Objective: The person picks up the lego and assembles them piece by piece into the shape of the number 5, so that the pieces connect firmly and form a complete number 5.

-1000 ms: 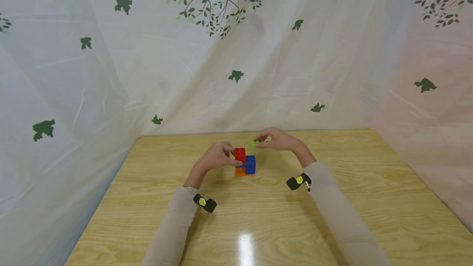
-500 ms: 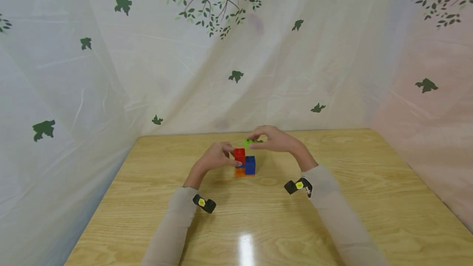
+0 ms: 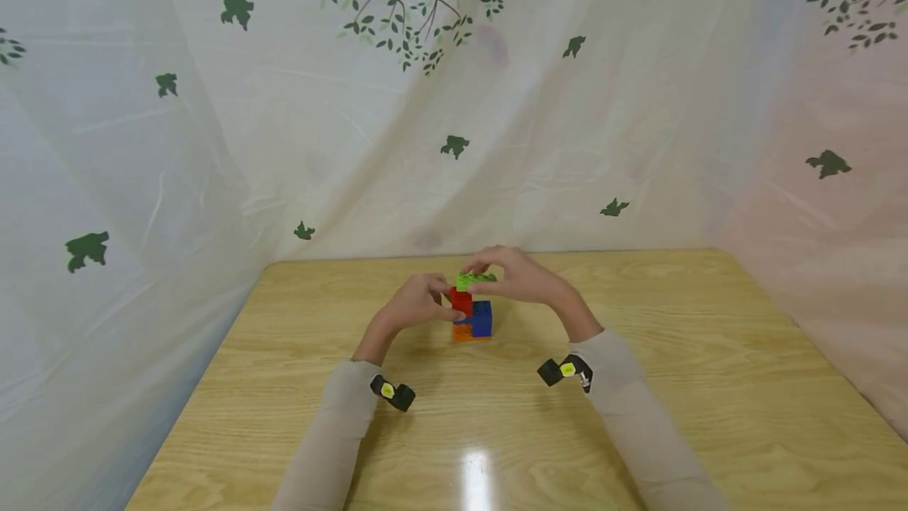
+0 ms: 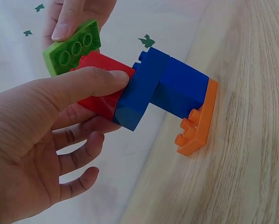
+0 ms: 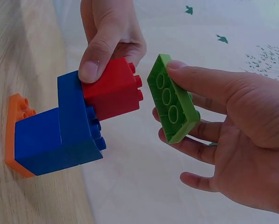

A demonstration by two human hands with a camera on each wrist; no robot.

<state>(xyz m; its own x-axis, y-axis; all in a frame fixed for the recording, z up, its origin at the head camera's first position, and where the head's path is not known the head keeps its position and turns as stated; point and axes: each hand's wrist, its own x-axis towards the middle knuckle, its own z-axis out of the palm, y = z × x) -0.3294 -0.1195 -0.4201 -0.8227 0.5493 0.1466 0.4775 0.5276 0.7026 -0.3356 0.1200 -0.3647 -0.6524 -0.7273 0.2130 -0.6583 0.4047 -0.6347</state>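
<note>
A stack of building bricks stands on the table: a flat orange brick at the bottom, a blue brick on it, another blue brick above that and jutting to one side, and a red brick on top. My left hand grips the red brick between thumb and fingers. Over it, my right hand pinches a flat light-green brick, its hollow underside turned toward the red brick's studs. The right wrist view shows a gap between green and red.
The wooden table spreads around the stack. Behind and beside it hangs a pale curtain printed with leaves and birds. Small black cameras sit on both sleeves.
My right hand has carried the green brick leftward, from behind and right of the stack to just above the red brick. The left hand keeps its grip in the same place.
</note>
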